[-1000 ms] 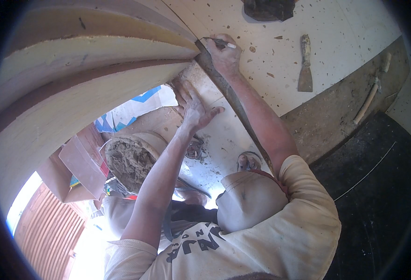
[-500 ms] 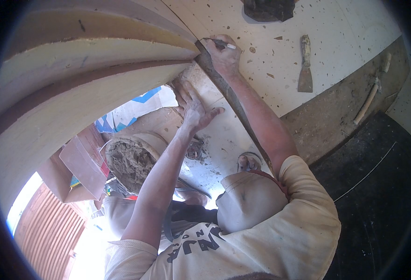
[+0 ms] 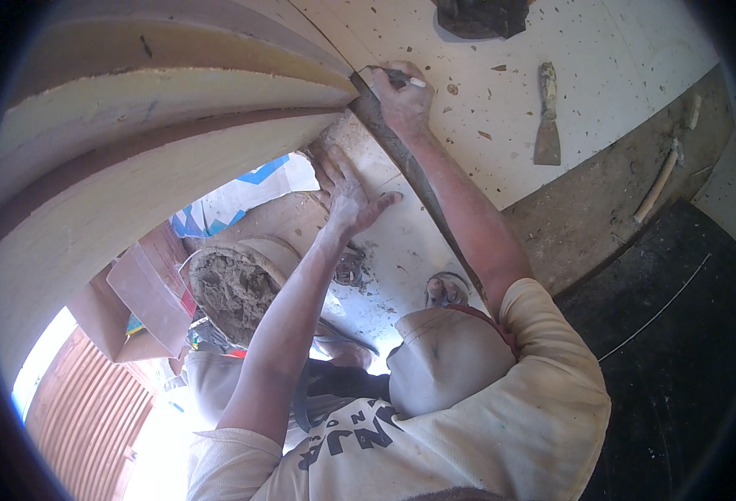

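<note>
In my right hand [image 3: 407, 102] is a dark pen with a white end [image 3: 418, 83], pinched between closed fingers. That hand rests at the edge of a speckled white panel [image 3: 460, 125], beside a dark strip [image 3: 414, 175]. The pen's tip is hard to make out. Fingers spread, my left hand [image 3: 353, 204] lies on the pale board [image 3: 393, 238] on the near side of that strip and holds nothing. Curved, layered boards [image 3: 176, 117] end close to both hands.
A bucket of grey-brown mortar [image 3: 230, 288] stands left of my left forearm. A putty knife [image 3: 547, 117] and a black crumpled piece [image 3: 482, 17] lie on the white panel. Further right are a wooden stick [image 3: 658, 188] and a black sheet [image 3: 652, 334]. Cardboard flaps [image 3: 146, 292] stand lower left.
My right hand and the pen have shifted very slightly to the right, with the fingers drawn in a little. My left hand stays in place.
</note>
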A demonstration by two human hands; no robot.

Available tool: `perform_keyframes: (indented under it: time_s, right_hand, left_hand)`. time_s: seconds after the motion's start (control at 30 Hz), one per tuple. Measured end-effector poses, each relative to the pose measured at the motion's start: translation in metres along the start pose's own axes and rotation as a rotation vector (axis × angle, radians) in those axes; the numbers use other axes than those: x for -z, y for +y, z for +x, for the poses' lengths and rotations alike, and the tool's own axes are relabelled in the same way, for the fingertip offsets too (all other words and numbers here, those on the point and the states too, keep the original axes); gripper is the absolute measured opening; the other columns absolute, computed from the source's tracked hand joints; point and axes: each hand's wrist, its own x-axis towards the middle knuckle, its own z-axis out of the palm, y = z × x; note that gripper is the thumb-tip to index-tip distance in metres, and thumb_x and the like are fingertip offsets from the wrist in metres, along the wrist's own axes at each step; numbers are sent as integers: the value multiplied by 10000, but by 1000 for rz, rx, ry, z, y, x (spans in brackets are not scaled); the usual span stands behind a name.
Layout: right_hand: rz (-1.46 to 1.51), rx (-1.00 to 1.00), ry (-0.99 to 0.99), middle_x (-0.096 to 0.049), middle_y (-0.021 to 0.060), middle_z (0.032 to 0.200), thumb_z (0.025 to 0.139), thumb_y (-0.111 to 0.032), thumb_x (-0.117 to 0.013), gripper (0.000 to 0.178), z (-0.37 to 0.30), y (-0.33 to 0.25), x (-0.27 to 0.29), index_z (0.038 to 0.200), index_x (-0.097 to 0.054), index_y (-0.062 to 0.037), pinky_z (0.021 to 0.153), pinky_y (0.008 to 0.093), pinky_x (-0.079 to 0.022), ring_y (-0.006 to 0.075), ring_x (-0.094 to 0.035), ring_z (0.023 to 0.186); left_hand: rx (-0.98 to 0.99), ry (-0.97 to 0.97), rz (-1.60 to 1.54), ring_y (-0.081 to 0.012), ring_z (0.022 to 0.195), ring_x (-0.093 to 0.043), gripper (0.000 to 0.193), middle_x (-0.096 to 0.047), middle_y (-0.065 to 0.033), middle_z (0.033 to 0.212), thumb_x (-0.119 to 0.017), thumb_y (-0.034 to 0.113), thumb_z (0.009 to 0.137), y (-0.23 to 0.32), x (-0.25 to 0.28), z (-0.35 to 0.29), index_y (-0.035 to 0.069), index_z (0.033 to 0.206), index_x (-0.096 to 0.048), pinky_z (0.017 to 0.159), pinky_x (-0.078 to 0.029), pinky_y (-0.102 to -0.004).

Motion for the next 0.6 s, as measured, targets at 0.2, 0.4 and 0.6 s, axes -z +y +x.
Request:
perform_keyframes:
  time_s: [0.2, 0.4, 0.6]
  right_hand:
    - [-22, 49, 16, -712, 45, 793, 869, -93, -744, 115, 1, 6, 2, 950, -696, -27, 630, 246, -529, 73, -636, 702]
    - [-53, 26, 4, -714, 37, 799, 865, -91, -749, 105, 0, 3, 0, 942, -705, -35, 634, 243, -529, 69, -634, 705]
    - [-39, -4, 28, -712, 33, 782, 860, -93, -746, 102, 1, 10, -1, 932, -711, -31, 632, 246, -531, 65, -629, 694]
  left_hand:
    - [-7, 4, 23, -583, 1455, 123, 1509, 125, -420, 1556, -834, 639, 665, -1, 0, 1, -39, 1528, 202, 1145, -22, -706]
    - [0, 13, 22, -578, 1458, 114, 1503, 122, -408, 1563, -837, 634, 665, -1, 0, 1, -35, 1533, 192, 1146, -26, -710]
    - [-2, 13, 8, -559, 1468, 110, 1496, 125, -384, 1578, -841, 626, 663, 4, 4, -2, -28, 1540, 180, 1149, -33, -706]
